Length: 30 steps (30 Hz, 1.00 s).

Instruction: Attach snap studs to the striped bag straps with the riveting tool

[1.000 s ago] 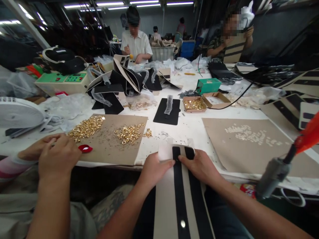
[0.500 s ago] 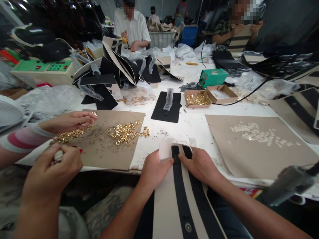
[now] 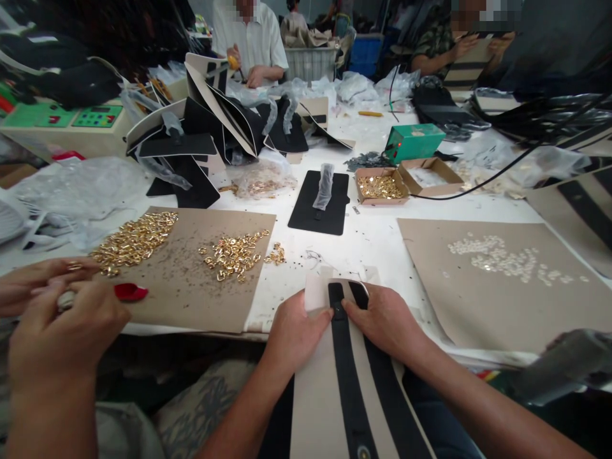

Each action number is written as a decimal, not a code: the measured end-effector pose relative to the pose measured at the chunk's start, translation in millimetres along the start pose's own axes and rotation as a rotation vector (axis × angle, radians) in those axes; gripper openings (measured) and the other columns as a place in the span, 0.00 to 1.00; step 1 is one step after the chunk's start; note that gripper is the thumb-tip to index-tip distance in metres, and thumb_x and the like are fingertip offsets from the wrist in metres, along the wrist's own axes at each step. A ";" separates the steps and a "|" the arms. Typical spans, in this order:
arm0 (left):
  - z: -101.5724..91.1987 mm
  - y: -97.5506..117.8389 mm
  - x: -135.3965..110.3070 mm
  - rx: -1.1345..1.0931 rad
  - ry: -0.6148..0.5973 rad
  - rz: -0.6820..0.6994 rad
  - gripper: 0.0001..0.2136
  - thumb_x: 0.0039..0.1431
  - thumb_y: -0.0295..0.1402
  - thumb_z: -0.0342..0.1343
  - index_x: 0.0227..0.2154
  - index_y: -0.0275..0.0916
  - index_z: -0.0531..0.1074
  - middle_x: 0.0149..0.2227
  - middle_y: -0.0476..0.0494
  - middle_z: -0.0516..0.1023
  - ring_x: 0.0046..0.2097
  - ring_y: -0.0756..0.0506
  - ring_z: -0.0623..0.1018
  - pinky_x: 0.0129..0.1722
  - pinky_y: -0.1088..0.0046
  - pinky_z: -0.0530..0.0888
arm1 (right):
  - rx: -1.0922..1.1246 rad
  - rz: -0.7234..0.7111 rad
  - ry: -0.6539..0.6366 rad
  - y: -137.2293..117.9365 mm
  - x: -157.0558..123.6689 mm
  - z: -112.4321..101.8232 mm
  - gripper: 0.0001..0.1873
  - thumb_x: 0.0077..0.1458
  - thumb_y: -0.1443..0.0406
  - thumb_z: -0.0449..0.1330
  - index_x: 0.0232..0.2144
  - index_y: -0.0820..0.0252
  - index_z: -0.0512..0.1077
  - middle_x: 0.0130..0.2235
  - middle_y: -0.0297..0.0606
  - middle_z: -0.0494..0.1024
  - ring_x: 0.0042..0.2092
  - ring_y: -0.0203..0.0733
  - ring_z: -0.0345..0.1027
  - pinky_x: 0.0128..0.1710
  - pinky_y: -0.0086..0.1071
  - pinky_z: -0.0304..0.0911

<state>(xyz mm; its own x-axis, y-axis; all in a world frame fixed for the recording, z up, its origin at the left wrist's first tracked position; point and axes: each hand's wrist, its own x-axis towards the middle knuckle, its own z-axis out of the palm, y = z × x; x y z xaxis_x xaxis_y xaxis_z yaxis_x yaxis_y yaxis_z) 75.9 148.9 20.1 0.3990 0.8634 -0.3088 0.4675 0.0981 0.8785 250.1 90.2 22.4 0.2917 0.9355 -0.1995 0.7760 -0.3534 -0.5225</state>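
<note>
My left hand and my right hand grip the far end of a beige panel with black straps. Both thumbs press on the left black strap, beside a small dark round spot. The fingers wrap around the panel's edges, partly hidden beneath. A metal snap shows on the same strap at the bottom of the view. The panel slopes from the table edge down toward my lap. A pale sheet lies just beyond my left hand.
At left, a co-worker's hands hold a red-tipped tool beside gold fittings on cardboard. Ahead lies a black panel with a plastic-wrapped handle. Small white pieces cover the right cardboard. A grey cylindrical machine part juts in at right.
The co-worker's hands at left have drawn back leftward, uncovering the gold pile and the red tool tip. My hands keep the same hold on the panel. The view has shifted slightly.
</note>
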 end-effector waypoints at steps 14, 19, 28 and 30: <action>-2.3 -0.4 5.1 -0.032 -0.029 -0.023 0.13 0.55 0.30 0.62 0.44 0.42 0.81 0.44 0.48 0.86 0.46 0.41 0.84 0.48 0.68 0.77 | 0.081 0.044 -0.034 -2.5 4.1 -6.5 0.08 0.59 0.61 0.60 0.37 0.54 0.79 0.36 0.38 0.84 0.39 0.50 0.78 0.38 0.35 0.63; -2.5 1.3 -1.7 -0.134 -0.068 -0.043 0.14 0.56 0.30 0.62 0.46 0.40 0.80 0.45 0.47 0.86 0.46 0.41 0.84 0.48 0.68 0.78 | 0.141 0.054 -0.038 -5.9 1.4 -9.7 0.08 0.58 0.61 0.60 0.36 0.54 0.79 0.37 0.37 0.85 0.40 0.50 0.78 0.39 0.35 0.65; 19.9 -9.0 -64.3 -0.166 -0.059 -0.275 0.18 0.54 0.31 0.60 0.48 0.36 0.80 0.39 0.42 0.86 0.39 0.40 0.85 0.38 0.71 0.79 | 0.202 -0.050 -0.083 19.7 -68.2 13.3 0.13 0.62 0.58 0.56 0.31 0.54 0.78 0.29 0.36 0.82 0.28 0.43 0.75 0.29 0.31 0.68; 19.6 -7.3 -65.2 -0.162 -0.039 -0.281 0.18 0.54 0.31 0.60 0.48 0.36 0.80 0.39 0.42 0.86 0.39 0.40 0.85 0.38 0.71 0.79 | 0.206 -0.046 -0.083 19.0 -69.2 13.3 0.13 0.62 0.58 0.56 0.31 0.54 0.78 0.29 0.35 0.82 0.28 0.42 0.74 0.29 0.30 0.67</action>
<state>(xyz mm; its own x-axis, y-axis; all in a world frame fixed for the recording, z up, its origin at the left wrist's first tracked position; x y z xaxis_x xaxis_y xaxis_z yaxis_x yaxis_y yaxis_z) 62.0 82.2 26.7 0.3033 0.7720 -0.5586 0.4334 0.4103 0.8024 237.2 18.7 15.2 0.2048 0.9502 -0.2348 0.6545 -0.3113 -0.6890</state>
